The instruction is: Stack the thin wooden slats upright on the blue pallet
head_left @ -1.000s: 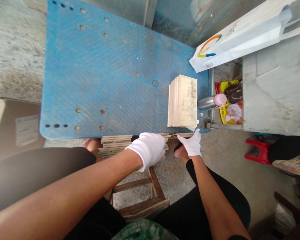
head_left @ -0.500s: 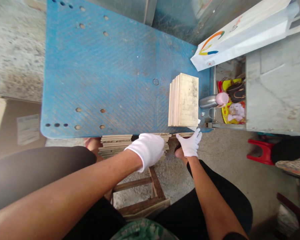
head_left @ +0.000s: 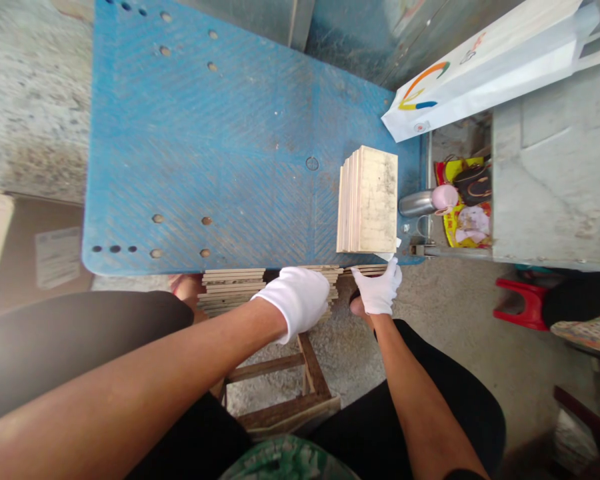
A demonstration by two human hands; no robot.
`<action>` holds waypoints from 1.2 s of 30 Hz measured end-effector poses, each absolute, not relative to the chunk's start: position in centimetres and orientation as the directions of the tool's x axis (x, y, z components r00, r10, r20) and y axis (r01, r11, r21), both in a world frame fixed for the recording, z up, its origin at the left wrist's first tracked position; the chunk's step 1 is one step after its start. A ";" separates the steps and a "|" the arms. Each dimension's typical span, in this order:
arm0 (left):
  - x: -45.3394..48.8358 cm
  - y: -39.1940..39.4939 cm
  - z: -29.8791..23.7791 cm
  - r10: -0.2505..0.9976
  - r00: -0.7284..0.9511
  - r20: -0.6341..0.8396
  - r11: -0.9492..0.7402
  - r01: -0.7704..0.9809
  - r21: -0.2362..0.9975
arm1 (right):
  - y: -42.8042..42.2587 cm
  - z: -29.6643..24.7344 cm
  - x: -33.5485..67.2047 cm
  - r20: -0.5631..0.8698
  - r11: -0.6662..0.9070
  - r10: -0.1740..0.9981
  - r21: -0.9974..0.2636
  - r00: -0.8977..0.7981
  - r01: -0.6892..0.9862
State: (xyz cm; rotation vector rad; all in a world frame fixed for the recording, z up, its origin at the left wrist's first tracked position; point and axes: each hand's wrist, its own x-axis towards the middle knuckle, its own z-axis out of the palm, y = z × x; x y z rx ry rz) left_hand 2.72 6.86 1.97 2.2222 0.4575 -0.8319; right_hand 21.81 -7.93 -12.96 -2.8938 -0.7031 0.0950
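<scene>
My left hand (head_left: 300,300), in a white glove, is bent down over a stack of thin pale wooden boards (head_left: 233,290) below the table's front edge. Its fingertips are hidden beneath the hand, so its grip does not show. My right hand (head_left: 379,288), also gloved in white, is at a second, partly hidden stack of boards (head_left: 367,269). Thumb and fingers stand apart there, near the two ends of the boards. On the blue table (head_left: 220,147), close above the right hand, a block of similar boards (head_left: 377,200) stands on edge.
A white paper bag (head_left: 480,73) leans at the back right. A steel flask (head_left: 416,203) with a pink cap lies beside the boards. A wooden stool frame (head_left: 285,407) is between my legs, a red stool (head_left: 520,303) right, a carton (head_left: 50,247) left.
The fingers of my right hand have drawn slightly closer to the boards at the table edge. My left hand stays almost where it was, and the board stacks look the same.
</scene>
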 end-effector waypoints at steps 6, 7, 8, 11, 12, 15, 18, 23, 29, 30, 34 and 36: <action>2.6 7.0 2.5 0.074 0.744 -0.664 -0.685 0.522 0.509 | -8.4 -11.1 21.5 0.002 -0.864 0.465 -0.218 0.885 0.454; 2.7 7.0 2.6 0.083 0.750 -0.656 -0.683 0.523 0.510 | -8.5 -10.5 21.4 0.015 -0.859 0.471 -0.222 0.882 0.462; 2.7 7.0 2.6 0.096 0.757 -0.646 -0.680 0.524 0.513 | -8.6 -9.9 21.3 0.029 -0.856 0.473 -0.220 0.880 0.467; 2.8 6.6 2.5 0.135 0.800 -0.585 -0.664 0.511 0.545 | -8.8 -7.4 20.5 0.074 -0.854 0.475 -0.204 0.877 0.479; 2.9 6.4 2.5 0.150 0.816 -0.558 -0.659 0.503 0.559 | -8.9 -6.3 20.2 0.096 -0.849 0.479 -0.201 0.873 0.488; 3.0 5.8 2.6 0.196 0.864 -0.464 -0.634 0.473 0.612 | -9.0 -2.7 19.2 0.194 -0.813 0.510 -0.208 0.838 0.544; 3.1 5.1 3.0 0.235 0.898 -0.371 -0.614 0.433 0.660 | -9.2 1.2 18.4 0.291 -0.776 0.537 -0.199 0.792 0.599; 3.5 3.7 2.9 0.285 0.940 -0.186 -0.619 0.328 0.713 | -9.7 7.1 17.1 0.400 -0.693 0.571 -0.232 0.717 0.682; 3.8 2.7 2.6 0.322 0.947 0.004 -0.689 0.231 0.687 | -8.9 11.4 13.6 0.351 -0.587 0.576 -0.451 0.738 0.672; 3.8 2.7 2.7 0.310 0.951 0.015 -0.705 0.219 0.675 | -8.6 11.7 13.1 0.336 -0.575 0.573 -0.486 0.748 0.658; 3.3 3.1 3.3 0.256 0.967 -0.023 -0.685 0.198 0.701 | -7.2 11.8 12.8 0.279 -0.577 0.573 -0.530 0.770 0.622; 3.1 3.6 3.6 0.260 0.962 -0.082 -0.621 0.232 0.749 | -6.6 11.2 13.7 0.251 -0.563 0.593 -0.550 0.765 0.617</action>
